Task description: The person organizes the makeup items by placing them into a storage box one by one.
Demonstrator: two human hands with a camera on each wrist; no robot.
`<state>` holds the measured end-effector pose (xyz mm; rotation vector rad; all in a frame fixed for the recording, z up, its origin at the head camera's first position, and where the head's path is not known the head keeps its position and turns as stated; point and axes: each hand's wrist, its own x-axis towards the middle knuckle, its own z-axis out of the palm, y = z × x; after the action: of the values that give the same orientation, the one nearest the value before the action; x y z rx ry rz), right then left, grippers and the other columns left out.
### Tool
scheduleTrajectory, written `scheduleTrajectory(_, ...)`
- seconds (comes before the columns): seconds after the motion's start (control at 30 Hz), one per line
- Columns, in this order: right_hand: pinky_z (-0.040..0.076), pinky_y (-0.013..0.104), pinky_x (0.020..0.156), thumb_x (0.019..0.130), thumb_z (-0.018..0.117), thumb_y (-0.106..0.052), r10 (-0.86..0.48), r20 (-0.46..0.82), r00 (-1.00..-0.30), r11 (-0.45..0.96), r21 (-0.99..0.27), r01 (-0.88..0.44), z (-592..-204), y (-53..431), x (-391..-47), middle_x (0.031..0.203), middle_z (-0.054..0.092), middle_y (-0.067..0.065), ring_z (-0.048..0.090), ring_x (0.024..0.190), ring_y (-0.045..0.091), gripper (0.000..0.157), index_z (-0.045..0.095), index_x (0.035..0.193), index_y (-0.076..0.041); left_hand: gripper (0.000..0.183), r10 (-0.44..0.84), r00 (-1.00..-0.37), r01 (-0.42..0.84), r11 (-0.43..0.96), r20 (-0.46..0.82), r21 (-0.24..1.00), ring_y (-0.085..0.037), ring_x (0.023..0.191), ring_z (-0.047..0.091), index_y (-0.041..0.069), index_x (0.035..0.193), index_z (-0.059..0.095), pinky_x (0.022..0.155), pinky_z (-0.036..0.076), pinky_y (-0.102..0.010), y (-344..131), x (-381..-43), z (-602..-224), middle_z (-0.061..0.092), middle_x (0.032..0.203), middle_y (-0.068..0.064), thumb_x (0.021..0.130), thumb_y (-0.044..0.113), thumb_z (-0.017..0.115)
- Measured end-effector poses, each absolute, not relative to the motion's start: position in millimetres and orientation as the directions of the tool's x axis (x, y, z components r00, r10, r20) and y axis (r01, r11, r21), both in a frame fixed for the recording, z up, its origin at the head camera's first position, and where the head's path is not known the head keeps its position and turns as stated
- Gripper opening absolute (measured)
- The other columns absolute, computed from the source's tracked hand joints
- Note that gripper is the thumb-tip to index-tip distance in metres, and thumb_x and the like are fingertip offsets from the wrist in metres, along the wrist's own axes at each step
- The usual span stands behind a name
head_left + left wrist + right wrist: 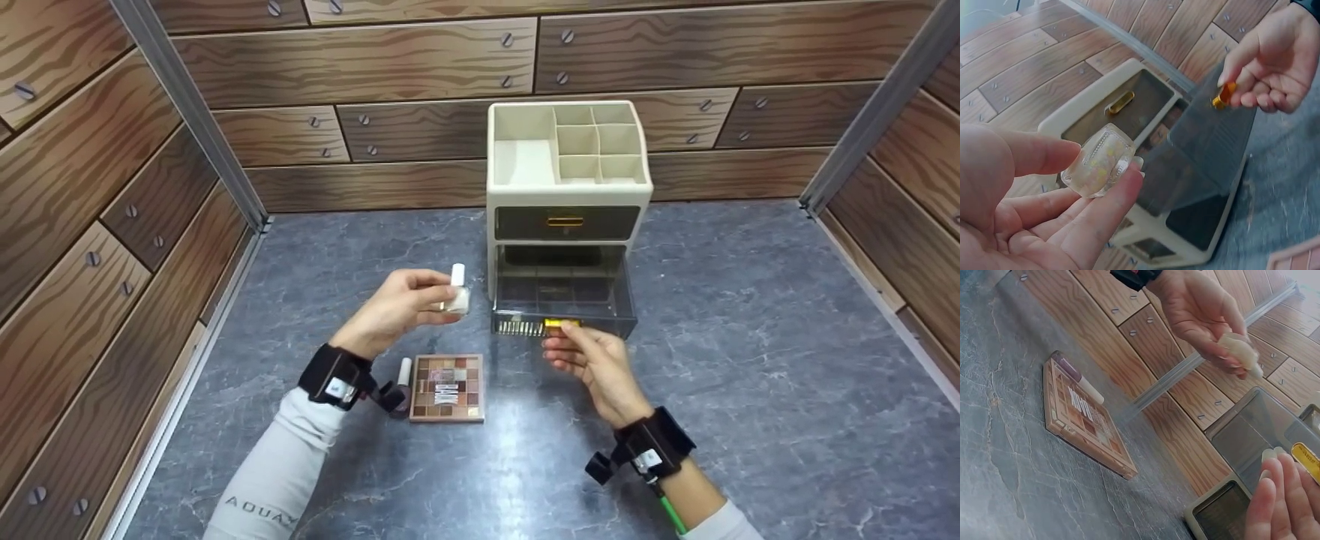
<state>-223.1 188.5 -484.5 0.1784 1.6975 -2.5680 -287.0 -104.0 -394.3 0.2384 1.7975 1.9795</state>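
My left hand pinches a small clear nail polish bottle with a white cap, held upright left of the organizer's pulled-out lower drawer. In the left wrist view the faceted glass of the bottle shows between thumb and fingers. At the drawer's front, my right hand grips the gold handle between thumb and fingers. The drawer is smoky and see-through, with dividers inside. Above it, the upper drawer of the cream organizer is closed.
An eyeshadow palette lies on the grey marbled table, in front of the organizer and to its left. Against its left side is a dark nail polish bottle with a white cap. Wood-patterned panels enclose the back and sides.
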Motion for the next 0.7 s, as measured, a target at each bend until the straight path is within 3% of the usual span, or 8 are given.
scheduleTrajectory(0.47,0.063,0.026,0.071,0.107,0.059,-0.012,-0.002,-0.130,-0.991,-0.389,-0.913,0.121,-484,188,-222,0.086,0.077,0.010,0.075,0.075,0.018,0.019,0.074,0.101,-0.001,0.029,0.444,-0.891,-0.182,-0.161,-0.094,0.970,-0.026,0.098,0.072,-0.012,0.129,0.057,0.096,0.061,-0.040,-72,-294,-394,0.066,0.116,-0.019,0.101,-0.003,0.062)
scheduleTrajectory(0.7,0.062,0.025,0.070,0.106,0.060,-0.012,0.014,-0.136,-0.991,-0.386,-0.915,0.121,-484,188,-223,0.085,0.077,0.009,0.074,0.074,0.017,0.018,0.073,0.098,-0.003,0.029,0.454,-0.887,-0.164,-0.145,-0.081,0.976,-0.027,0.097,0.073,-0.009,0.127,0.058,0.095,0.061,-0.039,-53,-297,-382,0.068,0.117,-0.022,0.100,-0.002,0.064)
